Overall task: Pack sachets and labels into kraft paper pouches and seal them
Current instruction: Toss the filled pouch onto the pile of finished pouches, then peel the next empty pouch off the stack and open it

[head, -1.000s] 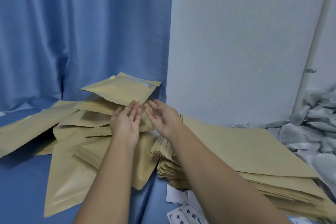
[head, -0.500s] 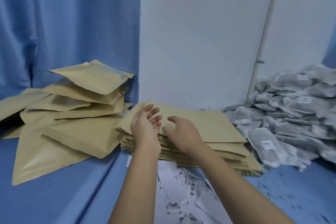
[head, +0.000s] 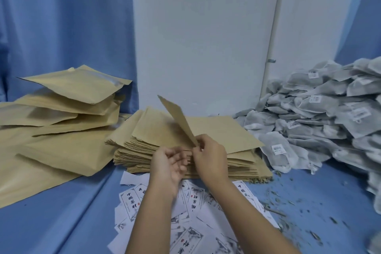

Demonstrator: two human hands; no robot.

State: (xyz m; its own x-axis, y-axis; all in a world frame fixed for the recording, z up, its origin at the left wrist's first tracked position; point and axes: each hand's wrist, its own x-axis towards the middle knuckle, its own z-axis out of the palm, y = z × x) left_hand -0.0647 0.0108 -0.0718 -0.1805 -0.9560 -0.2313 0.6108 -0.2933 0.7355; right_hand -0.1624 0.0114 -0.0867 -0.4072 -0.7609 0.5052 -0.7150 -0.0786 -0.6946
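Observation:
My right hand (head: 209, 155) pinches the near edge of one flat kraft pouch (head: 176, 116) and holds it tilted up off the stack of empty kraft pouches (head: 218, 132) in the middle. Just left of it, my left hand (head: 168, 164) hovers palm up with loosely curled fingers and holds nothing. White printed labels (head: 190, 202) lie scattered under my forearms. A heap of grey sachets (head: 321, 121) with small barcode stickers rises at the right. Filled kraft pouches (head: 68, 113) are piled at the left.
Everything lies on a blue cloth surface (head: 61, 218). A white wall panel (head: 202, 37) stands behind the stack, with blue curtain (head: 61, 16) at the left. Loose dried herb bits (head: 299, 206) are strewn on the cloth at the right front.
Both hands moved from the filled pile on the left to the empty pouch stack. My right hand has lifted one pouch off its top; the view swung right, revealing sachets and labels.

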